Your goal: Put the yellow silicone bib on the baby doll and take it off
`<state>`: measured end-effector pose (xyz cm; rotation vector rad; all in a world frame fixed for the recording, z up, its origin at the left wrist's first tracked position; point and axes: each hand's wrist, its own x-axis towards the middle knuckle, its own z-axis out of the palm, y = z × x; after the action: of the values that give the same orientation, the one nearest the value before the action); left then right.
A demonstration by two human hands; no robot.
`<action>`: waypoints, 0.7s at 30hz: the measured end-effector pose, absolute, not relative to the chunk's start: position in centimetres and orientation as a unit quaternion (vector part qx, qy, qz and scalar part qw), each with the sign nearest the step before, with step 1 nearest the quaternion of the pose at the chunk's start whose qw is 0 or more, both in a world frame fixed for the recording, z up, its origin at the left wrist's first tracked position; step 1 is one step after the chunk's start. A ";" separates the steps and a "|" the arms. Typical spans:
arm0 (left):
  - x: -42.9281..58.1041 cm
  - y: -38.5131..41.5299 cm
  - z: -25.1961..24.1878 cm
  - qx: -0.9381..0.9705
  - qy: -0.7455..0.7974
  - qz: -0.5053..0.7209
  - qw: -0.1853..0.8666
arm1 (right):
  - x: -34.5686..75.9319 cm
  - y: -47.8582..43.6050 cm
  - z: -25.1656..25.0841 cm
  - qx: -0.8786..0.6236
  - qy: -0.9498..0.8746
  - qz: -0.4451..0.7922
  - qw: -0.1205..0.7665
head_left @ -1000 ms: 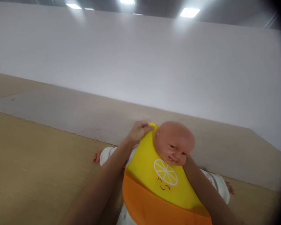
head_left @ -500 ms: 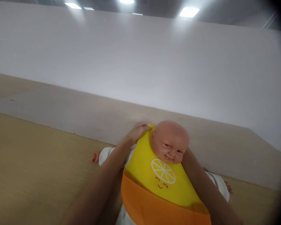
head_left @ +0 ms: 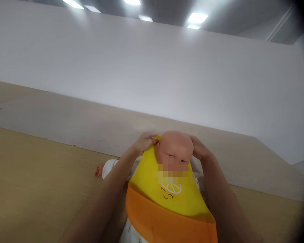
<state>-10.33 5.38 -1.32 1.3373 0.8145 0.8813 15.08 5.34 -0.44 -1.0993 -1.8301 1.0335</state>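
A baby doll [head_left: 176, 146] in white clothes lies on its back before me, its arms out to the sides. Over its chest is a yellow bib [head_left: 144, 172] with a citrus-slice print and an orange pocket [head_left: 167, 216] along the bottom. My left hand [head_left: 145, 141] pinches the bib's upper corner beside the doll's ear, fingers closed. On the other side my right hand [head_left: 199, 148] reaches behind the doll's head, where its fingertips are hidden. Both my forearms pass over the doll's arms, and one small doll hand [head_left: 98, 170] shows at the left.
Under the doll is a tan surface [head_left: 40, 175] with a greyish strip [head_left: 73, 118] beyond it. A plain pale wall [head_left: 142, 71] rises behind, with bright ceiling lights [head_left: 198, 17] above. A dark shape blurs the right edge of view.
My right hand has come up into sight beside the doll's head, having been hidden behind it. The doll's head and bib appear shifted slightly left; my left hand keeps its hold.
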 end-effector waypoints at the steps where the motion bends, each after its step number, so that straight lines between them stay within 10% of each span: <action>1: -10.3 5.4 -1.4 0.578 0.361 0.384 0.622 | 15.2 5.9 -0.3 -0.417 -0.710 0.428 0.373; 21: -9.9 3.0 -0.5 0.539 0.406 0.420 0.607 | 15.5 -1.5 -1.8 -0.511 -0.531 0.568 0.367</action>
<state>-9.89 2.96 -0.48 1.2471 0.9384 0.9709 15.50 -1.55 -1.78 -1.3125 -1.3646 1.4586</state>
